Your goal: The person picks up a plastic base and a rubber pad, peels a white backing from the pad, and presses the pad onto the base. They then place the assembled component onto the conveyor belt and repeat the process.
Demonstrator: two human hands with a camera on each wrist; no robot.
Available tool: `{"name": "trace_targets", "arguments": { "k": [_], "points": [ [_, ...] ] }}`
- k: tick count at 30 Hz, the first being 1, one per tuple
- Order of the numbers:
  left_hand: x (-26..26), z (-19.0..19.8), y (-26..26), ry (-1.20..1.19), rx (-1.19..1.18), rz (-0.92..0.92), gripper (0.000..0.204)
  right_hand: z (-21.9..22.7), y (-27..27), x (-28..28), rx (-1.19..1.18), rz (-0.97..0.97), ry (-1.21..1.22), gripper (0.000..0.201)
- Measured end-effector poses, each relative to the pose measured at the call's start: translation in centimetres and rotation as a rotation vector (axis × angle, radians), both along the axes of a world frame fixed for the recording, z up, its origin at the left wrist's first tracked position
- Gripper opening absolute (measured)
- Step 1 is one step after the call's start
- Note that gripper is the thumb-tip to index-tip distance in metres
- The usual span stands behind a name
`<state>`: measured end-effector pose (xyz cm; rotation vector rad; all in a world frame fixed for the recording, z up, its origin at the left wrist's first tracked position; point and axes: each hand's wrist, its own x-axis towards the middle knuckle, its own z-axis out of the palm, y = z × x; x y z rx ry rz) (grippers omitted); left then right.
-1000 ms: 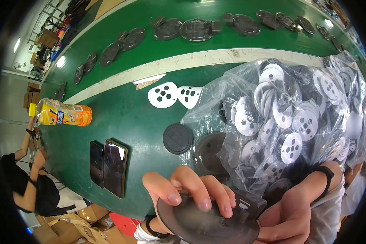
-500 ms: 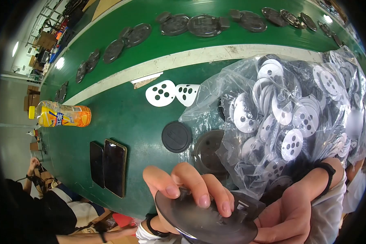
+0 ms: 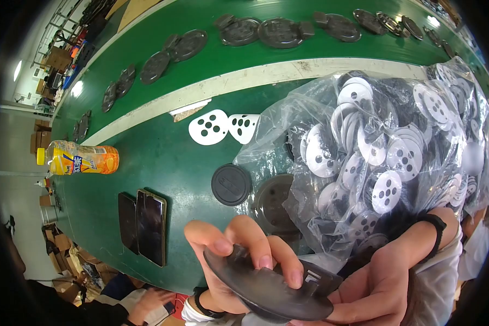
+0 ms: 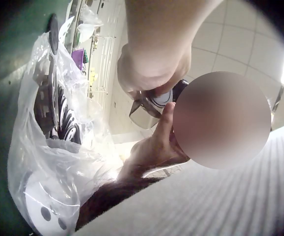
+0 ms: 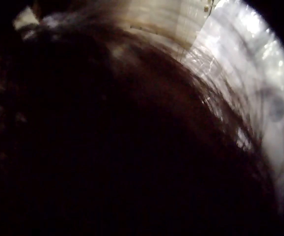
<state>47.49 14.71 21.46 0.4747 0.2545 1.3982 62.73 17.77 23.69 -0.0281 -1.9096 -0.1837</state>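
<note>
In the head view a dark, see-through round plastic cover with a boxy tab on one side is held up over the near table edge. My left hand grips it from the left, fingers curled over its upper rim. My right hand holds the tab end, its fingers partly hidden behind the cover. Both hands meet at the cover in the left wrist view, where a clear part of it shows. The right wrist view is mostly dark.
A clear bag of white discs with black holes lies to the right. Nearby are a black round lid, two white discs, two phones and a drink bottle. More dark covers line the green belt behind.
The cover has tipped further edge-on in my hands, and both hands have shifted slightly left in view. Another person at the left has moved lower in the frame.
</note>
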Motion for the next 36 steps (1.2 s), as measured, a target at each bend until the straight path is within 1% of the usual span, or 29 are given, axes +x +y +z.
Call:
{"name": "trace_targets", "arguments": {
  "k": [1,3,4,6,7,9,10,11,12,13,15,16,17,19,21,23,24,26,27,29,30,32,33,35,36],
  "points": [
    [0.1,0.1,0.0,0.000,0.000,0.000,0.014,0.0,0.1,0.0,0.000,0.000,0.000,0.014],
    [0.2,0.2,0.0,0.027,-0.019,0.035,0.027,0.0,0.3,0.1,0.007,0.013,-0.011,0.012],
    [0.1,0.2,0.0,0.027,-0.018,0.035,0.027,-0.1,0.2,-0.1,0.007,0.013,-0.011,0.012],
    [-0.1,0.1,0.1,0.118,-0.013,0.009,0.047,-0.2,-0.2,-0.3,-0.071,-0.029,0.043,0.011],
    [-0.1,-0.1,0.1,0.118,-0.011,0.009,0.047,-0.1,0.0,-0.2,-0.069,-0.028,0.043,0.011],
    [-0.3,-0.4,-0.1,0.119,-0.015,0.056,0.064,0.1,0.9,0.4,-0.257,0.176,0.079,0.003],
    [-0.3,-0.3,-0.2,0.116,-0.014,0.062,0.064,0.3,1.6,0.7,-0.256,0.182,0.075,0.003],
    [-0.2,-0.2,-0.3,0.284,-0.030,0.169,0.066,0.6,2.3,1.0,-0.503,0.180,0.047,0.006],
    [-0.2,-0.1,-0.3,0.449,-0.049,0.276,0.068,1.0,3.2,1.4,-0.751,0.175,0.013,0.015],
    [-0.2,0.0,-0.4,0.439,-0.052,0.283,0.068,1.3,3.9,1.7,-0.999,0.165,-0.024,0.023],
    [-0.4,0.1,-0.2,0.521,-0.028,0.262,0.071,1.8,4.6,2.3,-1.494,0.123,-0.108,0.040],
    [-0.3,-0.1,-0.2,0.558,-0.003,0.287,0.066,1.1,4.5,2.4,-1.569,0.183,-0.140,0.039],
    [-0.2,0.0,-0.1,0.544,-0.006,0.294,0.066,0.5,4.6,2.4,-1.569,0.177,-0.156,0.039],
    [-0.2,0.5,0.1,0.575,-0.082,0.268,0.063,-0.1,4.9,2.6,-1.570,0.296,-0.260,0.033],
    [-0.4,0.5,0.1,0.558,-0.055,0.255,0.060,0.5,4.9,2.9,-1.599,0.292,-0.308,0.029],
    [-0.5,0.7,0.0,0.555,-0.081,0.225,0.061,0.7,4.6,2.7,-1.794,0.320,-0.240,0.027],
    [-0.5,0.8,0.0,0.550,-0.079,0.229,0.061,0.7,4.6,2.6,-1.791,0.317,-0.246,0.027],
    [-0.6,0.8,-0.1,0.546,-0.128,0.221,0.061,0.5,4.5,2.4,-1.878,0.374,-0.166,0.025],
    [-0.6,0.8,-0.1,0.537,-0.123,0.222,0.061,0.4,4.4,2.3,-1.874,0.365,-0.173,0.025],
    [-0.8,0.6,0.0,0.560,-0.085,0.195,0.056,0.2,4.2,2.1,-1.814,0.390,-0.098,0.016],
    [-0.7,0.6,0.0,0.558,-0.083,0.198,0.056,0.2,4.2,2.2,-1.812,0.389,-0.101,0.016],
    [-0.7,0.9,0.0,0.413,-0.146,0.202,0.051,0.2,4.2,2.1,-1.847,0.395,-0.069,0.016],
    [-0.6,0.9,0.1,0.416,-0.144,0.211,0.051,0.2,4.2,2.1,-1.843,0.403,-0.075,0.016],
    [-0.5,0.8,0.1,0.593,-0.141,0.222,0.055,0.0,4.1,2.1,-1.825,0.430,-0.045,0.016],
    [-0.6,0.7,0.1,0.594,-0.143,0.226,0.055,0.0,4.1,2.2,-1.825,0.434,-0.048,0.016]
  ]
}}
